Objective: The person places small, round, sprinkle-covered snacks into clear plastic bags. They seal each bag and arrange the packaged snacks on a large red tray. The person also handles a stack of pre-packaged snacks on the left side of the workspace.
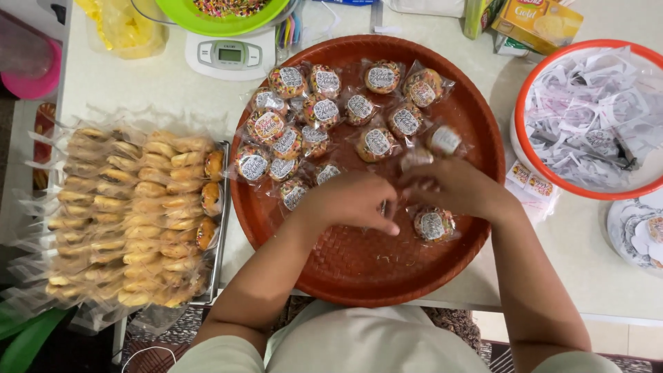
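Note:
A round red-brown woven tray (pixel 359 269) holds several clear-wrapped sprinkle cookies (pixel 321 110), each with a round sticker. My left hand (pixel 349 202) and my right hand (pixel 459 188) meet over the tray's middle, knuckles up. The right hand's fingers close on a blurred wrapped cookie (pixel 417 159). The left hand's fingers curl toward the right hand, and something small shows between the two hands; I cannot tell what it is. One stickered cookie (pixel 433 224) lies just below my right hand.
A metal tray (pixel 222 228) at the left carries rows of bagged golden pastries (pixel 131 214). Behind stand a digital scale (pixel 230 54) and a green bowl (pixel 207 24) of sprinkles. An orange-rimmed basin (pixel 519 117) of paper scraps sits at the right, with small sachets (pixel 529 178) beside it.

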